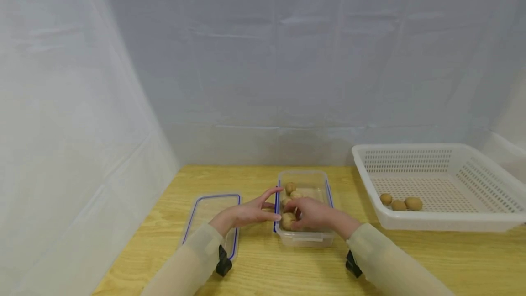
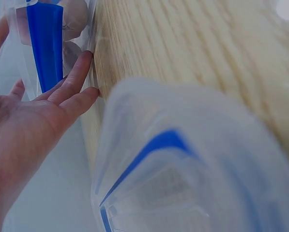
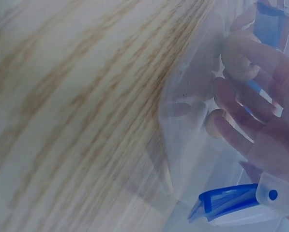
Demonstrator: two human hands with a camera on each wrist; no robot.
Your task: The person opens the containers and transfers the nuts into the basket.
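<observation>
A clear plastic food container (image 1: 306,240) with blue side clips stands on the table, its top uncovered. Several small potatoes (image 1: 290,188) lie along its left side. My right hand (image 1: 314,214) reaches inside and holds a potato (image 1: 288,221) at the near left corner; through the clear wall in the right wrist view, fingers curl about this potato (image 3: 238,55). Against the container's left side, near the blue clip (image 2: 46,46), my left hand (image 1: 250,211) has its fingers spread and fairly straight, its fingertips at the wall.
The container's clear lid (image 1: 211,202), with a blue seal, lies on the wooden table left of the container, partly under the left forearm. At the right stands a white perforated basket (image 1: 452,220) with three potatoes (image 1: 413,203) near its front left corner. White sheeting (image 1: 263,81) hangs behind.
</observation>
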